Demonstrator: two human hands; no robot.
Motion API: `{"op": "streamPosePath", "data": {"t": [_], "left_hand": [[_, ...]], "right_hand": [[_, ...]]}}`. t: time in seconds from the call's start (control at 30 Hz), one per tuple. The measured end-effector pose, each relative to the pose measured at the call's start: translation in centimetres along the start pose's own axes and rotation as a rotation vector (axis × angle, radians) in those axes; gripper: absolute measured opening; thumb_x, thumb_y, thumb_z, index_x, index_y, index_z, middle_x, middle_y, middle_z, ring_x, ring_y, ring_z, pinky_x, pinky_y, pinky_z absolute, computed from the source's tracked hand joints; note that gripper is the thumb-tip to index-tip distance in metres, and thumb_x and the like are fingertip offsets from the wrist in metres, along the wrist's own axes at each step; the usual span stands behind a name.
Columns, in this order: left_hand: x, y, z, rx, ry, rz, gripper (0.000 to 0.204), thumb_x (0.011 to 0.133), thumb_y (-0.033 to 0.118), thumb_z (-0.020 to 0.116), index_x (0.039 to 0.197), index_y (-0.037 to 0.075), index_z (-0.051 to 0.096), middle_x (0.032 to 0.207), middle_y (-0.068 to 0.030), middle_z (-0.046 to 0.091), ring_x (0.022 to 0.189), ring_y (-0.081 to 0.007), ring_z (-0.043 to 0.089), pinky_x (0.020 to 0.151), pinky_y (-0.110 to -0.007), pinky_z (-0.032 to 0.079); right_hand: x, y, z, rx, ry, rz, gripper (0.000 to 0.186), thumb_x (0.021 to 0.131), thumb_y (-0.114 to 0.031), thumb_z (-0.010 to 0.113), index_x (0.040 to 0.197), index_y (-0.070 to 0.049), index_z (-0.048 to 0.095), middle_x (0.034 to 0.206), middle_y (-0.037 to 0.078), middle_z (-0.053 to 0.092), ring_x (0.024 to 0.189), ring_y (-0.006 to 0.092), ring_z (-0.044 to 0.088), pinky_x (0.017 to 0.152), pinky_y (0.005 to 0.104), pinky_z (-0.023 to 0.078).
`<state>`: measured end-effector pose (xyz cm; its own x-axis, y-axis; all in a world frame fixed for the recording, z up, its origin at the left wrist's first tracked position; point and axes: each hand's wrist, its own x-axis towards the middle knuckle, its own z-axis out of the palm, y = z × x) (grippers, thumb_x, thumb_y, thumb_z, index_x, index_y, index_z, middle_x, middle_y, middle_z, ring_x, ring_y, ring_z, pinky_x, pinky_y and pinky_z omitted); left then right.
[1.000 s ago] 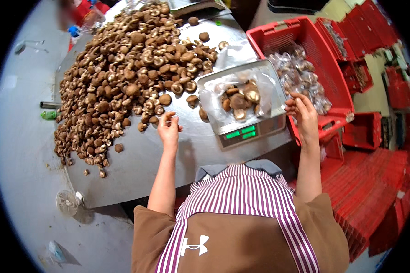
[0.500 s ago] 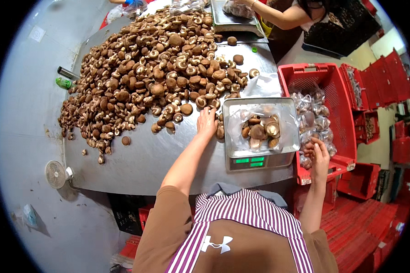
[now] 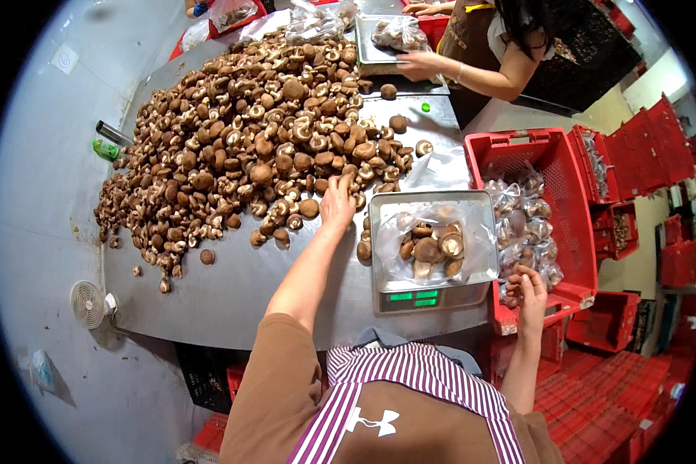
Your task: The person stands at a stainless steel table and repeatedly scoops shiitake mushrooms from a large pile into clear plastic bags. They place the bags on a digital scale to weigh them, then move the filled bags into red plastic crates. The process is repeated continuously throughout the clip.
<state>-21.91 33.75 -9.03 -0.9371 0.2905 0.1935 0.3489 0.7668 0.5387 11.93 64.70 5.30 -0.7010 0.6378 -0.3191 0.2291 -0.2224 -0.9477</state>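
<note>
The left hand [image 3: 338, 205] is at the edge of the big mushroom pile [image 3: 232, 139]. Round mushrooms are heaped up loose there, so a hard pull could make some roll across the bench [image 3: 232, 313]. Its fingers bend down and touch the pile, but I can't tell if they are closed around a mushroom.

The right hand [image 3: 528, 292] is well apart from it, over the near end of a red crate [image 3: 580, 240]. Its fingers are a little bent, with gaps, and I see nothing in it.

Between the hands, a clear bag [image 3: 396, 259] lies open in the tray of a scale [image 3: 377, 224], with a few mushrooms [image 3: 427, 249] inside. Its floppy top could fold over and get in the way.

Full bags [image 3: 510, 201] sit in the crate. Farther off, a co-worker's hand [image 3: 419, 66] is by another bag [image 3: 400, 33].
</note>
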Motion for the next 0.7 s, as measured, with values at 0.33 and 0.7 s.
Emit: {"op": "streamPosePath", "data": {"t": [0.33,0.7], "left_hand": [[-0.4,-0.5,-1.6,-0.546,0.206,-0.28,0.029,0.081,0.012,0.072,0.107,0.004,0.061,0.093,-0.0067,0.067,0.085,-0.0155,0.064,0.072,-0.029,0.051],[-7.5,18.0,-12.5,-0.1,-0.383,0.432,0.031,0.074,0.014,0.071,0.102,0.008,0.057,0.092,-0.0115,0.061,0.084,-0.0328,0.063,0.069,-0.042,0.052]], "right_hand": [[1.6,-0.4,1.7,-0.102,-0.047,-0.08,0.022,0.099,-0.013,0.05,0.115,-0.001,0.061,0.092,0.006,0.066,0.077,0.0107,0.061,0.071,0.0254,0.05],[3.0,-2.7,5.5,-0.062,-0.207,-0.189,0.023,0.099,-0.01,0.051,0.115,0.001,0.061,0.092,0.006,0.067,0.079,0.0108,0.061,0.073,0.0252,0.05]]}}
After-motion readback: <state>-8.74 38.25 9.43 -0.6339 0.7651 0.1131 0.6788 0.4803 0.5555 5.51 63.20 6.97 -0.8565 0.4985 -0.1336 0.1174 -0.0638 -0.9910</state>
